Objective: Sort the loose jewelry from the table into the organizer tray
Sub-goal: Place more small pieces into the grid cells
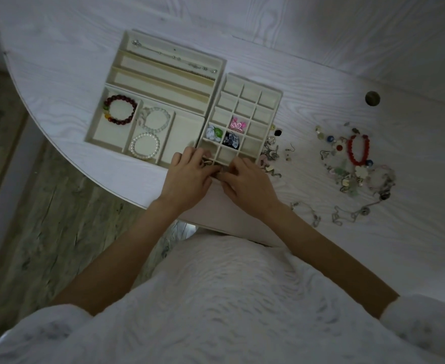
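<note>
1. The left hand (188,171) and the right hand (245,181) meet fingertip to fingertip at the near edge of the grid tray (242,119), fingers curled, pinching a small pale metallic piece (210,164) between them; what kind of piece it is cannot be told.
2. Just beyond the fingers, the grid tray's square cells hold a white-and-green bit (214,133), a dark patterned bit (231,140) and a pink bow-like piece (237,124).
3. Beyond the left hand, the compartment tray (147,127) holds a dark red beaded bracelet (120,109), a translucent white beaded bracelet (156,119) and a pearl-like bracelet (145,146), all round rings of smooth beads.
4. Farther past both hands, the long-slot tray (168,67) carries a thin chain (174,56) with small beads.
5. Just beside the right hand lies a small heap of earrings (271,153).
6. Well apart from the right hand, a tangled loose jewelry pile (352,164) with a red beaded bracelet (357,149) and thin chains (352,214) lies on the white wood-grain tabletop (321,74).
</note>
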{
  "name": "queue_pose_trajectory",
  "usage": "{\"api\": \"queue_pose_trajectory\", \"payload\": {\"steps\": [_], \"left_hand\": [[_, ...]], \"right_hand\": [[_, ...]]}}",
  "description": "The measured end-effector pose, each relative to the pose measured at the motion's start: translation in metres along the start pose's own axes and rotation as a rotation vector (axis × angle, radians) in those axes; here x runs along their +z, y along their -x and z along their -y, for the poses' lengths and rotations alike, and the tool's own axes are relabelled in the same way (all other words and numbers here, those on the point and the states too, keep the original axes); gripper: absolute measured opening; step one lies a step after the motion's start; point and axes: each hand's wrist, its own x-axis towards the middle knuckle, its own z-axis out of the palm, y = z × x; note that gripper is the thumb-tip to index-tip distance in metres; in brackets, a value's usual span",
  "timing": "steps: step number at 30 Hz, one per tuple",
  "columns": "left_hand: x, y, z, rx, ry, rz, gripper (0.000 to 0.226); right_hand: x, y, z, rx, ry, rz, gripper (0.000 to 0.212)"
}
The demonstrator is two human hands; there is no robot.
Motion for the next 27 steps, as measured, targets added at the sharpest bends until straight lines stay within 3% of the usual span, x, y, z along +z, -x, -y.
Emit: {"api": "queue_pose_trajectory", "payload": {"steps": [8, 13, 18, 22, 25, 27], "left_hand": [[-0.003, -0.001, 0.003, 0.057, -0.03, -0.002, 0.037], [0.0, -0.001, 0.004, 0.027, -0.013, 0.007, 0.038], [0.008, 0.0, 0.003, -0.032, 0.078, 0.018, 0.039], [0.007, 0.001, -0.001, -0.081, 0.132, -0.091, 0.028], [0.008, 0.005, -0.006, -0.073, 0.05, -0.11, 0.025], [0.011, 0.006, -0.009, -0.066, 0.014, -0.088, 0.027]], "right_hand": [[-0.003, -0.002, -0.002, -0.008, 0.036, 0.016, 0.029], [-0.003, -0.003, -0.012, -0.085, 0.026, 0.087, 0.041], [-0.003, -0.003, -0.017, -0.051, -0.059, 0.099, 0.041], [-0.01, 0.0, -0.015, 0.048, -0.198, -0.038, 0.031], [-0.019, 0.012, -0.032, 0.269, -0.222, -0.244, 0.014], [-0.022, 0.02, -0.049, 0.414, -0.161, -0.275, 0.007]]}}
